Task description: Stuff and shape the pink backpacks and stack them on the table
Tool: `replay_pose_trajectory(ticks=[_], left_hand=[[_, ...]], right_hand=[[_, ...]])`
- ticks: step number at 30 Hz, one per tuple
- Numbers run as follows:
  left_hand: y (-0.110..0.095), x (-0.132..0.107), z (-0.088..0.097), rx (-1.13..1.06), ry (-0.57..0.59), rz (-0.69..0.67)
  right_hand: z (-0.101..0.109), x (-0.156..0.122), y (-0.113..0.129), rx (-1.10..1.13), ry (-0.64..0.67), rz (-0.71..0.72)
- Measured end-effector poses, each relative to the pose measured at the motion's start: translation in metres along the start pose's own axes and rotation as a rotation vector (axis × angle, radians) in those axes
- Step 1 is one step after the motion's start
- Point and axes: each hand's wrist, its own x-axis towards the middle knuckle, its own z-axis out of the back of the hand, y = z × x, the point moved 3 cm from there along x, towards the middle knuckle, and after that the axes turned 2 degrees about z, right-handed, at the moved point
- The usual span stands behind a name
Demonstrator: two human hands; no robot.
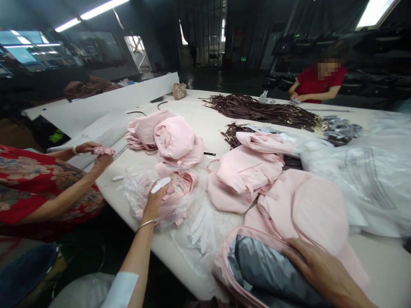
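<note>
Left grip (pixel 154 202) pinches white strip (pixel 161 185); right grip (pixel 321 266) on pink bag (pixel 221 259), hold unclear; bag not closed, loose strips (pixel 204 224) left.

No text can be read. Rows of grey print run across the large clear bag (pixel 369 177) on the right, too blurred to make out. The small clear bag (pixel 195 245) around the white strips (pixel 206 220) carries a dark printed patch, likewise illegible. A lit green sign (pixel 243 59) in the background is too small to read.
</note>
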Motion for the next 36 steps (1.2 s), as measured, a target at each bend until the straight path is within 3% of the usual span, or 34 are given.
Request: replay_pose_trajectory(ticks=[2,4,7,9,12,15,16,17,20,21,22,25,26,30,33,36], left_hand=[[-0.027,-0.022,-0.005,-0.010,0.115,-0.128],[-0.058,-0.050,-0.027,-0.054,0.301,-0.211],[-0.103,-0.111,-0.086,-0.059,0.698,-0.320],[-0.123,-0.165,-0.132,0.137,1.085,-0.582],[-0.116,-0.230,-0.183,0.594,1.420,-0.922],[-0.082,-0.257,-0.210,0.900,1.739,-0.999],[-0.073,-0.257,-0.215,0.941,1.744,-1.024],[-0.067,-0.254,-0.221,0.965,1.678,-1.057],[-0.056,-0.244,-0.233,1.020,1.364,-1.135],[-0.052,-0.245,-0.236,1.041,1.371,-1.142],[-0.048,-0.249,-0.239,1.040,1.455,-1.138],[-0.036,-0.264,-0.246,0.892,1.816,-1.084],[-0.034,-0.265,-0.248,0.846,1.841,-1.077],[-0.039,-0.248,-0.259,0.983,1.591,-1.081],[-0.056,-0.229,-0.253,0.881,1.733,-0.920],[-0.081,-0.192,-0.228,0.405,1.815,-0.543]], right_hand=[[0.009,0.001,0.012,0.035,0.044,-0.023],[0.018,0.002,0.022,0.058,0.092,-0.052],[0.029,0.006,0.026,0.149,0.126,-0.096],[0.034,0.010,0.024,0.242,0.148,-0.107],[0.038,0.013,0.019,0.334,0.174,-0.106],[0.042,0.014,0.021,0.350,0.145,-0.106],[0.043,0.013,0.024,0.355,0.130,-0.104],[0.044,0.012,0.027,0.362,0.115,-0.101],[0.047,0.012,0.034,0.381,0.087,-0.094],[0.047,0.013,0.035,0.377,0.091,-0.095],[0.046,0.015,0.034,0.362,0.095,-0.098],[0.040,0.023,0.026,0.300,0.111,-0.113],[0.037,0.025,0.024,0.297,0.121,-0.116],[0.023,0.035,0.015,0.360,0.167,-0.094],[0.018,0.039,0.006,0.355,0.182,-0.076],[0.013,0.038,-0.008,0.379,0.221,-0.096]])
